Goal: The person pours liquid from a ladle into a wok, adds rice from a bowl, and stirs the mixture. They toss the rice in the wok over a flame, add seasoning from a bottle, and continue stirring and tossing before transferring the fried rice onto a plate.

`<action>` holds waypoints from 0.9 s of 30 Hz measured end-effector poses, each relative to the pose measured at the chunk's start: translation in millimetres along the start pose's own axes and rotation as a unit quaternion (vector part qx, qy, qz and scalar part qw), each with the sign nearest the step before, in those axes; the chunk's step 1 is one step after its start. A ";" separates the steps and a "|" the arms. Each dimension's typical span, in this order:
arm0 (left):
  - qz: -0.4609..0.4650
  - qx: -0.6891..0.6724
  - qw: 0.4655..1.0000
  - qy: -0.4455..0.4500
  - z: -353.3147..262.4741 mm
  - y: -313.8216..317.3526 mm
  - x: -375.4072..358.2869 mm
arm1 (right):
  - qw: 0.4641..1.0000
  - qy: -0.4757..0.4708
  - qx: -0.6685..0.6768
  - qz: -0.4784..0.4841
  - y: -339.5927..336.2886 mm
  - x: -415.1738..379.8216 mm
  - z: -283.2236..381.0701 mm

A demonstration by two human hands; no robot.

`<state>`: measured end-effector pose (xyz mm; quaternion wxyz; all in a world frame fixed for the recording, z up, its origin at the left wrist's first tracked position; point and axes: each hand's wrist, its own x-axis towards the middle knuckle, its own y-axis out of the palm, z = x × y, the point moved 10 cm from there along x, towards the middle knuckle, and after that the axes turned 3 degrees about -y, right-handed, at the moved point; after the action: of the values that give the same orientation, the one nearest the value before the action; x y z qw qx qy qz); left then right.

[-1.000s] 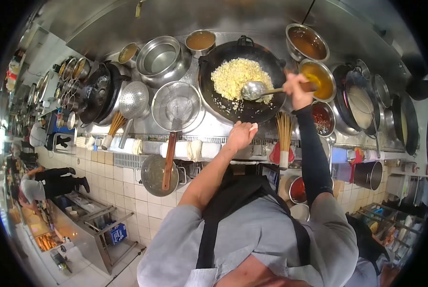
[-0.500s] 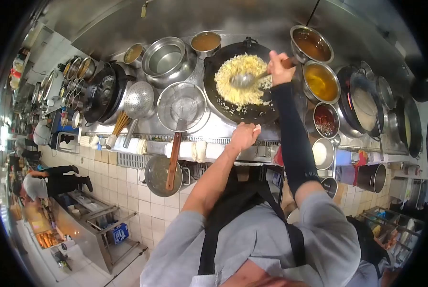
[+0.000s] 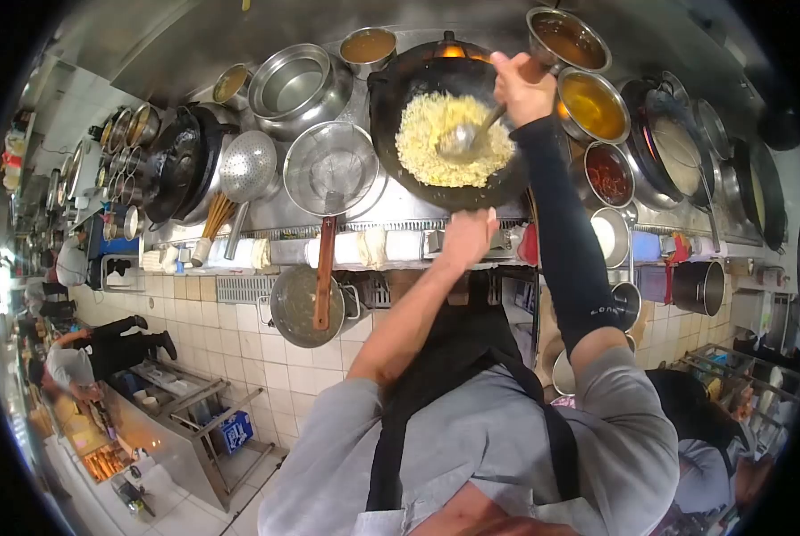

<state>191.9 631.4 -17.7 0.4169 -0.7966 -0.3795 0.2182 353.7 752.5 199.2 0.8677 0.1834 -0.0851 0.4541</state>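
My left hand (image 3: 470, 239) is closed at the near edge of a black wok (image 3: 391, 103), gripping it there; the handle itself is hidden by the fingers. Heaped in the wok is yellow and white fried rice (image 3: 431, 143), seemingly with egg. My right hand (image 3: 523, 87), at the end of a black sleeve, is wrapped round the wooden handle of a ladle (image 3: 459, 141). The ladle's bowl rests in the right part of the rice. Orange flame (image 3: 454, 51) shows at the wok's far rim.
A wire strainer (image 3: 332, 168) and a perforated skimmer (image 3: 248, 167) lie left of the wok. Bowls of yellow oil (image 3: 594, 105) and red sauce (image 3: 609, 174) stand close on the right. A pot (image 3: 306, 306) hangs at the front edge. Another person (image 3: 69, 366) bends at the far left.
The wok now tips, and flame shows at its far rim. The rice has gathered into a tighter heap. The ladle's bowl has shifted slightly right. The whole view has shifted a little.
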 end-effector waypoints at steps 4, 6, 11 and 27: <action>0.045 -0.008 0.994 0.095 4.5 38.6 -101.0 | 0.992 -0.055 0.109 -0.029 -20.3 34.3 79.3; 0.019 0.012 0.995 0.100 -26.6 -24.0 -111.1 | 0.991 -0.045 0.124 0.004 -15.0 27.9 111.7; -0.010 -0.007 0.997 0.082 -40.5 -112.0 -9.8 | 0.997 0.014 0.070 -0.021 2.9 -22.6 63.3; 0.040 0.040 0.997 0.044 -8.0 -31.4 -1.6 | 0.996 -0.040 0.052 -0.054 -21.2 2.7 -13.9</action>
<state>182.9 637.6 12.8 0.4555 -0.8028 -0.3198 0.2141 372.4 749.0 182.2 0.8763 0.2504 -0.0857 0.4025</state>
